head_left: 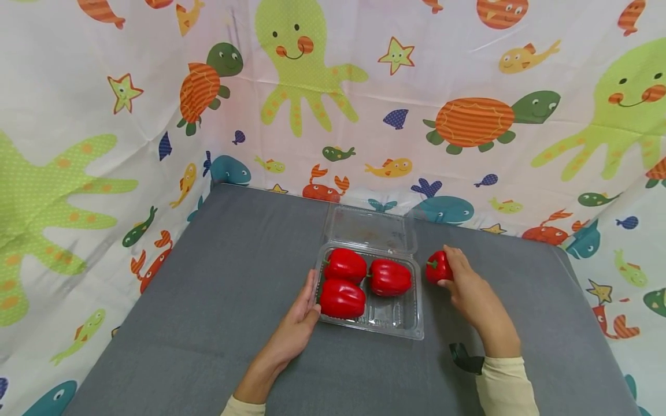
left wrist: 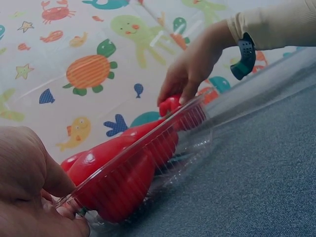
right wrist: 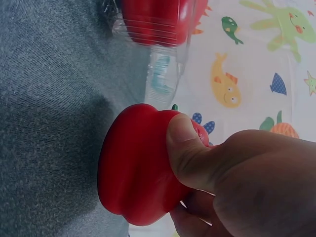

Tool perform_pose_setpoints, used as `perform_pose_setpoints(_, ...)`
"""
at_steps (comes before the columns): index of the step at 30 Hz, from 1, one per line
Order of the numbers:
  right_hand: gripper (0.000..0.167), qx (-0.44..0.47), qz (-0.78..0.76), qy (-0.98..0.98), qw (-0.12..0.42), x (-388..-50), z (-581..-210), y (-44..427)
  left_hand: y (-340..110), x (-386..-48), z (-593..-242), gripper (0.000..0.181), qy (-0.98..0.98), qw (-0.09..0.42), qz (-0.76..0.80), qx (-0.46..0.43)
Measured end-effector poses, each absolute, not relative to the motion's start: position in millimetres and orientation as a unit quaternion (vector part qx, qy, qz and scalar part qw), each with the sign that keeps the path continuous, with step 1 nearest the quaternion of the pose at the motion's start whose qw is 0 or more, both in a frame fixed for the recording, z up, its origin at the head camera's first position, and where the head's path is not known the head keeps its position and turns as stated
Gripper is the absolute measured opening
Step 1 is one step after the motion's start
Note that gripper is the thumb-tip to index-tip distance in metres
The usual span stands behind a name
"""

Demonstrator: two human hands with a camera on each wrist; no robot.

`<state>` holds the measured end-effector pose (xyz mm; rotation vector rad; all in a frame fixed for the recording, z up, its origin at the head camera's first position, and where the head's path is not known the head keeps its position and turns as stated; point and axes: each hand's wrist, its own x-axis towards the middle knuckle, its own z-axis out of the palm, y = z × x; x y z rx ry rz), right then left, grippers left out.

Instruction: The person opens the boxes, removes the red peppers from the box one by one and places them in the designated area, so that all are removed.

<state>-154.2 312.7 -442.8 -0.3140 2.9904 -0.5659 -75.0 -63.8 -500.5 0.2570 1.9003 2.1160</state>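
Observation:
In the head view a clear plastic clamshell container (head_left: pixel 398 316) sits on the grey cloth, its lid (head_left: pixel 372 228) folded back behind it. Three red bell peppers lie inside: one at the back left (head_left: pixel 346 264), one at the front left (head_left: pixel 342 299), one at the back right (head_left: pixel 390 278). My left hand (head_left: pixel 292 335) holds the container's left wall, thumb at the rim (left wrist: pixel 126 153). To the right of the container, my right hand (head_left: pixel 470 294) grips another red bell pepper (right wrist: pixel 143 163) between thumb and fingers; its green stem points left in the head view.
Grey cloth (head_left: pixel 218 277) covers the surface. Behind it and at both sides hangs a white curtain (head_left: pixel 333 86) printed with sea animals. A dark green band (head_left: pixel 465 359) hangs at my right wrist.

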Motion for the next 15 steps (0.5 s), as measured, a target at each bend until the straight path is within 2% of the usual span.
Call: perform_pose_setpoints(15, 0.087, -0.101, -0.179, 0.977, 0.063, -163.8, -448.1, 311.1, -63.2, -74.6, -500.0, 0.073, 0.660, 0.140, 0.732, 0.093)
